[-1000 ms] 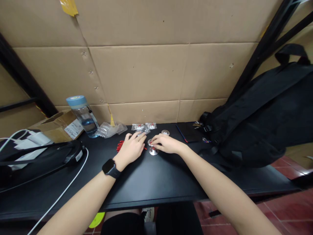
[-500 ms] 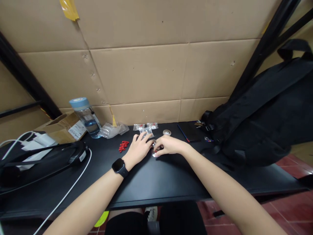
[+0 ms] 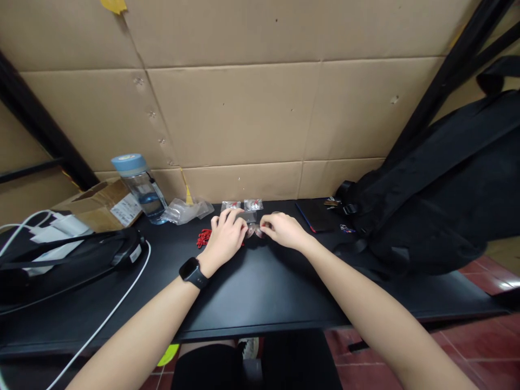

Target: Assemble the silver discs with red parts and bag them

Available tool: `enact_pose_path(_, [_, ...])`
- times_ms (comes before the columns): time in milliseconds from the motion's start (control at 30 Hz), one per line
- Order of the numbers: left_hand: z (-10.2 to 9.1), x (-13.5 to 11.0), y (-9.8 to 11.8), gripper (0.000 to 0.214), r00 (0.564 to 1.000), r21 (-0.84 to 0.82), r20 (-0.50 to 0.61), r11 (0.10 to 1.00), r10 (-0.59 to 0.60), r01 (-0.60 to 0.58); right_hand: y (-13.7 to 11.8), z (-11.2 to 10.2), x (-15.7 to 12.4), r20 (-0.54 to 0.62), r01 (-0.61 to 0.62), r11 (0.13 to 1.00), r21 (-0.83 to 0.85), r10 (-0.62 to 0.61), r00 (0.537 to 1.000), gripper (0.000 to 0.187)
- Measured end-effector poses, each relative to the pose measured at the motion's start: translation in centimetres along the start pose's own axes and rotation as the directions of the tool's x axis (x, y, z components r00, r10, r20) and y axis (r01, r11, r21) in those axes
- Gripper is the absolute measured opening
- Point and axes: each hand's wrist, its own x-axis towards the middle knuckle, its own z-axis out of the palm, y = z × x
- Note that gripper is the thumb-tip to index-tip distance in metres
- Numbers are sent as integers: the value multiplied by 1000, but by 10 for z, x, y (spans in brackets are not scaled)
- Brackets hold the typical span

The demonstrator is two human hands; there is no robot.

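Holding shiny discs (image 3: 259, 232) — both hands (image 3: 224, 235); carton label (image 3: 125, 209) — print too small.

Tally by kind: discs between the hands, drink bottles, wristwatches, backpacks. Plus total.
Shiny round metal discs: 2
Clear blue-lidded drink bottle: 1
Black square-faced wristwatch: 1
Large black fabric backpack: 1
Total: 5

Hands (image 3: 225, 236): two. Metal discs (image 3: 259, 232) between them: two. Clear packets (image 3: 254, 205): at least three. Water bottle (image 3: 145, 196): one. Backpack (image 3: 447, 184): one. Smartwatch (image 3: 190, 269): one. Cardboard box (image 3: 101, 212): one.
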Motion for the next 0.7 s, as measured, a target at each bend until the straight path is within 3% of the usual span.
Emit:
enact_pose_path(100, [-1, 2, -2, 24, 989, -96, -49, 986, -138, 133, 3, 6, 8, -110, -59, 898, 435, 118, 987, 12])
enact_pose_path(167, [-1, 3, -3, 26, 976, -165, -67, 967, -208, 194, 2, 12, 10, -88, -72, 740, 669, 175, 981, 17])
enact_pose_path(233, [0, 3, -3, 26, 968, -216, -74, 951, -241, 220, -2, 19, 10, -19, -97, 601, 793, 183, 983, 22])
enact_pose_path(467, [1, 1, 1, 22, 976, -272, -36, 942, -215, 198, -24, 33, 1, 178, -219, 211, 953, 195, 964, 33])
enact_pose_path(567, [1, 1, 2, 22, 978, -279, -15, 940, -208, 195, -25, 32, 0, 210, -235, 138, 962, 174, 962, 34])
enact_pose_path(700, [2, 1, 1, 23, 983, -287, 5, 942, -183, 176, -22, 28, 0, 227, -245, 104, 964, 160, 961, 28])
